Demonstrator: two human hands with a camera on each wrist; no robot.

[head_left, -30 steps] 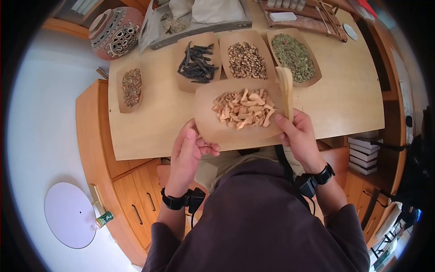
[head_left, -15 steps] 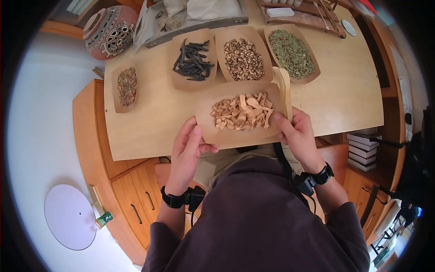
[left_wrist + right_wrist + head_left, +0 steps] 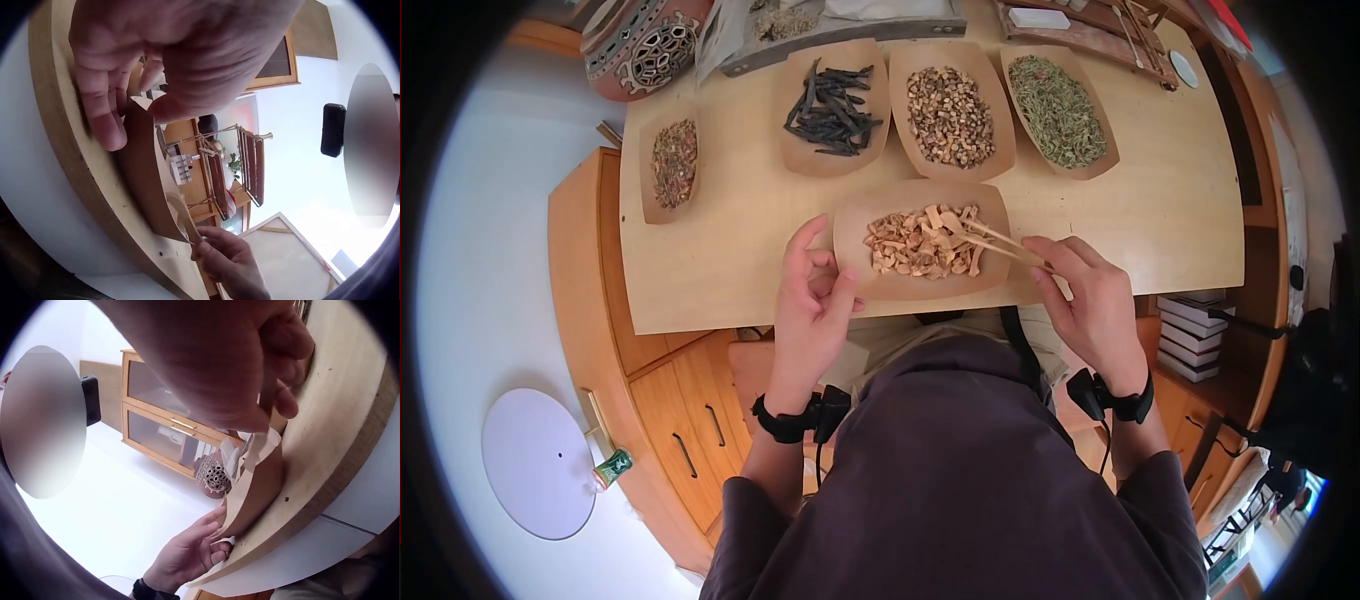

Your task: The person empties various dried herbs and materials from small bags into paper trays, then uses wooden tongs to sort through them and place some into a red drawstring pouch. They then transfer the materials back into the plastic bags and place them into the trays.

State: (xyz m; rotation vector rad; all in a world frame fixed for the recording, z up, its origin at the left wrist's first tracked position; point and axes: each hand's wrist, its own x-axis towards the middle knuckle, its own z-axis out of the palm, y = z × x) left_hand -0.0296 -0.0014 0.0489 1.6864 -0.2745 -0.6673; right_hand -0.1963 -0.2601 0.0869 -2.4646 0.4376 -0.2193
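A brown paper tray of dried tan pieces sits at the table's front edge. My left hand is at its left end; in the left wrist view the tray's corner lies between the thumb and fingers. My right hand pinches pale wooden tongs from the right. The tongs' two arms stand slightly apart, their tips over the tan pieces on the tray's right side. In the left wrist view the tongs overlap the tray's far end. The hand itself hides part of the tongs in the right wrist view.
Behind stand paper trays of black pods, light-and-dark chopped pieces and green herb. A smaller tray of mixed flakes is at left. A patterned pot, grey tray and wooden rack line the back.
The tray of tan pieces has gone down onto the table. My right hand has let go of its right end and swung the tongs from upright to pointing left over the pieces.
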